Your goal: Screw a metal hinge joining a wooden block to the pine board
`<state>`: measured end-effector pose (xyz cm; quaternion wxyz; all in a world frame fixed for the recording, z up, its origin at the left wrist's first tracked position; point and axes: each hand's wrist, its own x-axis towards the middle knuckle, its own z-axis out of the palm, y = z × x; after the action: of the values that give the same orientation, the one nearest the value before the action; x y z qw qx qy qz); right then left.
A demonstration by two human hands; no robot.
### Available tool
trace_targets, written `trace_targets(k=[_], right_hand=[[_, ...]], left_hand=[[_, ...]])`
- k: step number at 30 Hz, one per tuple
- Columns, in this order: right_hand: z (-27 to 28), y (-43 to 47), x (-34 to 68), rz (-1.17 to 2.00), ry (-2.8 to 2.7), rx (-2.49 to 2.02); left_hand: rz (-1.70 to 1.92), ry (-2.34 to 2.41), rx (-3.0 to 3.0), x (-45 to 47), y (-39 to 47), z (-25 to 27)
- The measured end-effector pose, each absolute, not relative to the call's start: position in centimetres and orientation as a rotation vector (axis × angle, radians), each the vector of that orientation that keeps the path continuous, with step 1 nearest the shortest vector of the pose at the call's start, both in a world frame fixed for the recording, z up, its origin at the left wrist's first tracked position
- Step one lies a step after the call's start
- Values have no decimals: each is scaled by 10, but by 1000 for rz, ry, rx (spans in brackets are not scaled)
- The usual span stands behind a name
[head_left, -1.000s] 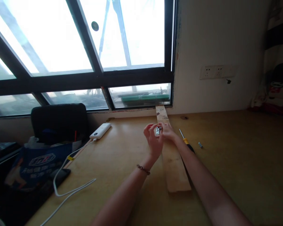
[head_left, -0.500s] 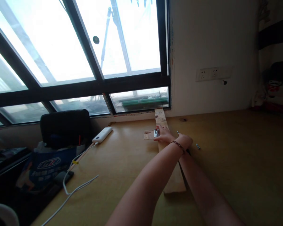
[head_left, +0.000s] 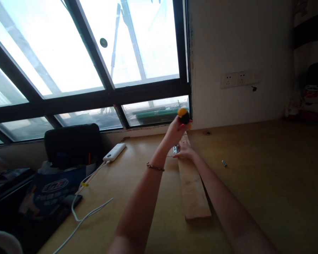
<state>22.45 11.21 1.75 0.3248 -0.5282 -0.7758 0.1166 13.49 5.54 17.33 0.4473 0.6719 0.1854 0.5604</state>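
Observation:
My left hand (head_left: 176, 129), with a bracelet on its wrist, is closed around a screwdriver (head_left: 183, 115) with a yellow and black handle. It is raised over the far part of a long wooden plank (head_left: 194, 190); the tool's shaft is hidden. Below it, the fingers of my right hand (head_left: 186, 151) hold a small metal hinge (head_left: 176, 149) with holes at the plank's left edge. A small thin wood piece (head_left: 170, 153) juts out left of the hinge, mostly covered. On the table to the right lies a small metal piece (head_left: 224, 163), too small to name.
The wooden table (head_left: 148, 190) meets a window (head_left: 145, 42) and a wall with sockets (head_left: 241, 78). A white power bank (head_left: 115, 152) with a white cable (head_left: 91, 210) lies to the left. Beyond the left edge stand a black chair (head_left: 72, 143) and a blue bag (head_left: 55, 188).
My left hand has swung from right of the plank, where it crossed over my right arm, up and left above the hinge; the yellow-black screwdriver handle now shows. My right hand stays at the hinge.

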Motion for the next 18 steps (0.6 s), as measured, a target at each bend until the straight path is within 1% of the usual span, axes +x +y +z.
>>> trace_targets(k=[3,10,13,18], right_hand=[[20,112,225,354,-2049,-1375],[21,111,225,379,-2026,-1388],[22,111,224,383,-2018,-1410],[26,108,223,387,-2038,-1410]], left_hand=[[1510,491,1296,95,69,172],[1778,529,729,56,112,130],[1792,560,630,52,121,118],[1844,540,655,47,127,113]])
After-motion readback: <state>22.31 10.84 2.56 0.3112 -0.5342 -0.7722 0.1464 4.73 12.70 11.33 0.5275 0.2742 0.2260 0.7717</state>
